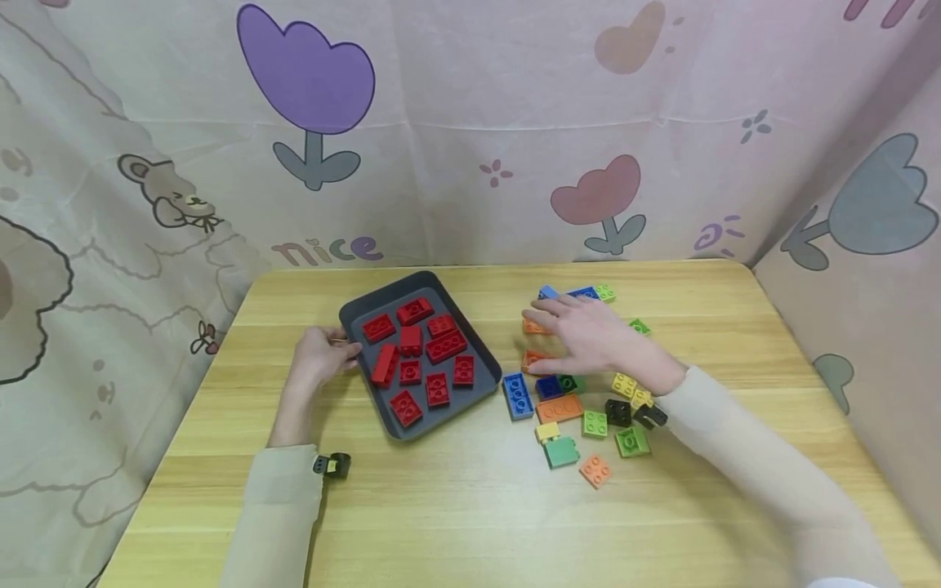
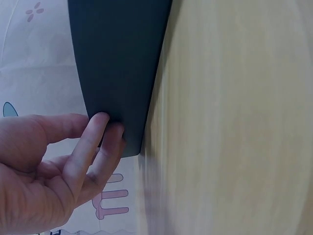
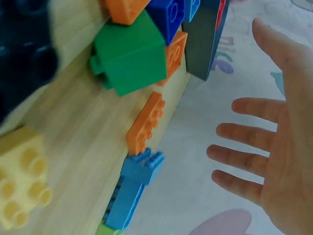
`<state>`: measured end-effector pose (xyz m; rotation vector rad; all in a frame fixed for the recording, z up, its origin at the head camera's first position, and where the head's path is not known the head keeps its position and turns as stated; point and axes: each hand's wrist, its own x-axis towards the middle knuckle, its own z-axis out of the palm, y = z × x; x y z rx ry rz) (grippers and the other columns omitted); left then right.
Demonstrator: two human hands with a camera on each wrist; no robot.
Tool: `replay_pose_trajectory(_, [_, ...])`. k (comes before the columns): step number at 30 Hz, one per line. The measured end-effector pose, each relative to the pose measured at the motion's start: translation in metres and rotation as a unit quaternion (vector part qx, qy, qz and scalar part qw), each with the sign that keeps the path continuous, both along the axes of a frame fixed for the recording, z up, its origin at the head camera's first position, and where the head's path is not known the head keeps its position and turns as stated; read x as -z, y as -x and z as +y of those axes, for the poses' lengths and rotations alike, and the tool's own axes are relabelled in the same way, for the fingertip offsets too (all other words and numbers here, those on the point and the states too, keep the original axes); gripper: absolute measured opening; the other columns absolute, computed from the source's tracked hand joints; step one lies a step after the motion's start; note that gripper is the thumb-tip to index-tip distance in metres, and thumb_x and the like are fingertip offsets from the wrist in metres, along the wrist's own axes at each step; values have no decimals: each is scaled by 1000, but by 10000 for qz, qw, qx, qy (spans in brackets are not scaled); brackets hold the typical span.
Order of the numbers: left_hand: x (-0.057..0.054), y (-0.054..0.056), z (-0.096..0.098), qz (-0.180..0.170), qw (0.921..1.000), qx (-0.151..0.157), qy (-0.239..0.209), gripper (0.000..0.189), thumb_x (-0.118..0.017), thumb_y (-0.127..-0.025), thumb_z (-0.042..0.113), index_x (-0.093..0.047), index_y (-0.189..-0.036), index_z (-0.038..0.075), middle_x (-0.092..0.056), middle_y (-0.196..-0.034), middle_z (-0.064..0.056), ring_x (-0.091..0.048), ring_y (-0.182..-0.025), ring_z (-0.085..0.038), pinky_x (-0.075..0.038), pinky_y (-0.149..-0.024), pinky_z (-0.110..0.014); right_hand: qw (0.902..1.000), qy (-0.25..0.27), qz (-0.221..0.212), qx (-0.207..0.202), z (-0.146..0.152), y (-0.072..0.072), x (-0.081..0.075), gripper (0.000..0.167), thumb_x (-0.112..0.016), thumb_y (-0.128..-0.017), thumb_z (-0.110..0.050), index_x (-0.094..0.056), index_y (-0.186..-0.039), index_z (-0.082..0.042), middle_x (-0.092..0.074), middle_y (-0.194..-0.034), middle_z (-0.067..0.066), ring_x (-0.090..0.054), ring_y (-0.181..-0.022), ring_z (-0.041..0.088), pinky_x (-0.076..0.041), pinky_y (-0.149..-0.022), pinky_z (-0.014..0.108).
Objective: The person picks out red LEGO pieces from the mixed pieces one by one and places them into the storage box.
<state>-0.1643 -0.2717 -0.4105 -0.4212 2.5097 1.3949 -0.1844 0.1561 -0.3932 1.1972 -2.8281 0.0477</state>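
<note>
A dark grey tray holding several red bricks lies on the table, left of centre. My left hand pinches its left side; in the left wrist view, fingertips lie against the outer wall and another digit reaches the rim. With fingers spread, my right hand is over loose bricks on the right and holds nothing. Closest under it in the head view are orange bricks and blue bricks. The right wrist view shows an orange brick and a green brick beyond the fingers.
Right of the tray lie a long blue brick, a black brick, yellow bricks, a lime brick and a small orange brick. A patterned cloth hangs behind the wooden table.
</note>
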Motion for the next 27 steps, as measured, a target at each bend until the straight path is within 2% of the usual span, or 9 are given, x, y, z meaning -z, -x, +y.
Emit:
replay_pose_trajectory(3, [0, 0, 0, 7, 10000, 10, -29, 53, -64, -104, 7, -45, -146, -20, -64, -132, -36, -70, -77, -4, -68, -77, -22, 9998, 63, -81, 190, 10, -4, 2, 96, -63, -88, -79, -50, -157, -14, -52, -161, 17, -53, -145, 43, -47, -121, 61])
replay_pose_trajectory(8, [2, -1, 0, 23, 10000, 65, -49, 52, -63, -104, 6, -46, -145, -20, -63, -133, -38, -72, -80, -7, -68, -78, -24, 9990, 229, -69, 372, 25, -10, 8, 97, -65, -89, -77, -46, -159, -14, -46, -165, 18, -49, -147, 43, -44, -122, 64])
replay_pose_trajectory(12, [2, -2, 0, 33, 9999, 96, -12, 52, -63, -104, 7, -46, -146, -19, -63, -132, -38, -72, -79, -6, -68, -78, -25, 9976, 347, -121, 593, 33, -14, 12, 101, -66, -87, -78, -41, -162, -16, -39, -169, 18, -43, -152, 44, -37, -125, 68])
replay_pose_trajectory(13, [2, -2, 0, 29, 9999, 125, 28, 53, -63, -104, 8, -46, -146, -20, -64, -132, -38, -74, -80, -9, -69, -80, -26, 9970, 384, -125, 655, 35, -16, 12, 102, -66, -87, -79, -40, -163, -16, -37, -170, 17, -41, -153, 44, -36, -126, 68])
replay_pose_trajectory(17, [-3, -5, -1, 12, 9978, 371, 555, 61, -63, -105, 17, -41, -150, -18, -66, -133, -36, -79, -93, -24, -66, -81, -28, 9956, 479, -80, 807, 42, -20, 14, 105, -65, -86, -80, -34, -166, -19, -33, -173, 15, -38, -155, 43, -31, -130, 67])
replay_pose_trajectory(20, [-8, -8, 0, 68, 9919, 524, 1154, 69, -63, -105, 26, -38, -153, -16, -70, -131, -32, -78, -104, -32, -61, -86, -32, 9947, 543, -15, 875, 48, -22, 17, 104, -67, -86, -78, -34, -166, -20, -34, -172, 15, -39, -155, 43, -31, -130, 66])
replay_pose_trajectory(23, [-12, -11, 3, 203, 9855, 551, 1594, 72, -62, -104, 31, -38, -154, -16, -67, -134, -32, -71, -117, -41, -60, -96, -47, 9941, 559, 55, 925, 53, -25, 18, 103, -68, -86, -76, -35, -165, -18, -34, -172, 17, -39, -154, 43, -31, -130, 66])
replay_pose_trajectory(27, [-18, -15, 8, 457, 9789, 530, 1920, 76, -63, -103, 34, -37, -154, -15, -53, -150, -37, -56, -136, -51, -53, -112, -63, 9931, 599, 106, 1005, 60, -29, 20, 103, -70, -86, -73, -36, -164, -15, -34, -171, 19, -37, -155, 45, -29, -130, 67])
